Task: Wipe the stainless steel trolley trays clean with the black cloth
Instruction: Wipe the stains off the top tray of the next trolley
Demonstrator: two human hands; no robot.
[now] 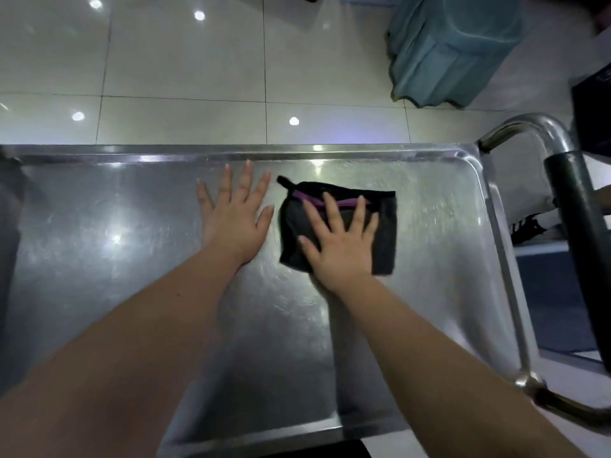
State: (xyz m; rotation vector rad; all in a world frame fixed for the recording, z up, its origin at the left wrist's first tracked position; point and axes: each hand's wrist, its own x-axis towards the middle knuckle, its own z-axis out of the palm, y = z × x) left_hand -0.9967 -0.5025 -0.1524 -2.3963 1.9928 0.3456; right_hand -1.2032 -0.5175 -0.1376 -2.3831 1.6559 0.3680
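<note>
Clock face: laid on the tray, 12 at the far rim, 6 at the near rim.
Tray: stainless steel trolley tray (109, 206), shallow, with raised rim and rounded corners; surface scratched, streaked and dotted with reflected ceiling lights.
Cloth: black cloth (385, 233), folded to a rough square, lying flat on the tray at about 1 o'clock; short of the far rim and well clear of the 3 o'clock rim.
Cloth details: purple strip (312, 197) along the far edge; small loop (283, 180) at the 11 o'clock corner.
Right: right grip (342, 247), palm down on the cloth, fingers apart and straight, pressing rather than curled round it; heel of the palm past the cloth's near edge.
Left: left grip (233, 219), palm down on bare steel at 12 o'clock, fingers spread and straight, holding nothing; just beside the cloth at its 9 o'clock, a narrow gap between thumb and fabric.
Forearms: bare forearms (148, 342), entering from 7 and 5 o'clock.
Handle: trolley handle (542, 127), bent chrome tube with a black sleeve (568, 193), outside the rim at 3 o'clock.
Floor: pale glossy floor tiles (182, 61) beyond 12 o'clock.
Cover: teal fabric cover (453, 51), on the floor past 1 o'clock, draped over something hidden.
</note>
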